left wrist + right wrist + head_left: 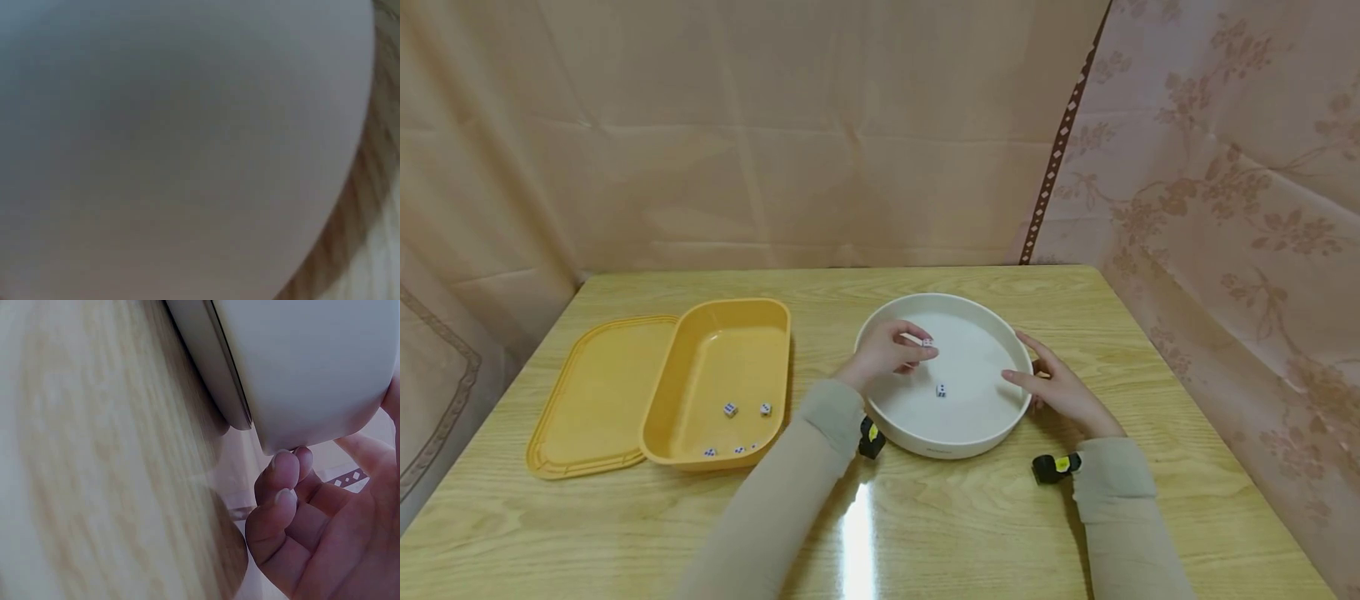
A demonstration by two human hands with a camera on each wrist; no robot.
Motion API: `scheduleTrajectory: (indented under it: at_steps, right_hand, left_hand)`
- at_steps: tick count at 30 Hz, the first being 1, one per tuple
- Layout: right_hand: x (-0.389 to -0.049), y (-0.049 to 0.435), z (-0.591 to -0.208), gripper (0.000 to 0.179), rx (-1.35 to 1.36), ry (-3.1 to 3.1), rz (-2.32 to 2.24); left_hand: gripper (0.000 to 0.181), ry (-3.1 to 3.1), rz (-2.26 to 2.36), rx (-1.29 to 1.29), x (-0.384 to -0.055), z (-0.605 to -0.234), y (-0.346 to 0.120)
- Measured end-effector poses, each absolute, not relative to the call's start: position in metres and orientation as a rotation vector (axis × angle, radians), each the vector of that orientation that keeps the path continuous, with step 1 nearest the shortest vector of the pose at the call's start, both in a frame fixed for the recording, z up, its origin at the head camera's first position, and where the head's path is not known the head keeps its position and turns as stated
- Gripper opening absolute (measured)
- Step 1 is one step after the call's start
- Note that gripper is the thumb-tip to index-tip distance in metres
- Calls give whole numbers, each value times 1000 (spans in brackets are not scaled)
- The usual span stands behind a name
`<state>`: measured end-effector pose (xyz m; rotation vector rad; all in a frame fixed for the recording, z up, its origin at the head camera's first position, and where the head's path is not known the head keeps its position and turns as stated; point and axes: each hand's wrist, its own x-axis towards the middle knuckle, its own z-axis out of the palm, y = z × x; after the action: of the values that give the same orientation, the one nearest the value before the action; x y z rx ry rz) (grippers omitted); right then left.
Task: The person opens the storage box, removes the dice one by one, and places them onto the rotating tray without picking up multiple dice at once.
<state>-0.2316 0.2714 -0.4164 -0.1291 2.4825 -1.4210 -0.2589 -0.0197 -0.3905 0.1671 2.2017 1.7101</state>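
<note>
"Watching from afar, I ask: what's the left hand (889, 354) doing?"

"Pinching a small white cubic die (927, 342) between thumb and finger, over the shallow round white dish (973, 346)."

"And my right hand (1063, 392)?"

"Gripping that dish's right rim, thumb inside, fingers curled outside."

"Anything else close?"

"I see a white dark-dotted die (942, 391) on the dish's floor, on the left hand's near side."

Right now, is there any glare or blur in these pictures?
Head view: a white streak of glare on the table; left wrist view: the bowl badly out of focus, filling most of the picture; right wrist view: dim, the right hand fairly clear.
</note>
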Motion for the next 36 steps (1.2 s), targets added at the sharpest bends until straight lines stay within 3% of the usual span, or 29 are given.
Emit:
scheduleTrajectory:
  at_steps: [26,36]
  right_hand:
    - [-231,271,-417,86,-126,2482,-1409]
    - [-231,270,-417,86,-114,2477,-1415]
  left_hand:
    - [29,2262,1658,91,-257,-397,-15]
    - [30,2257,1590,131,-258,-378,-20]
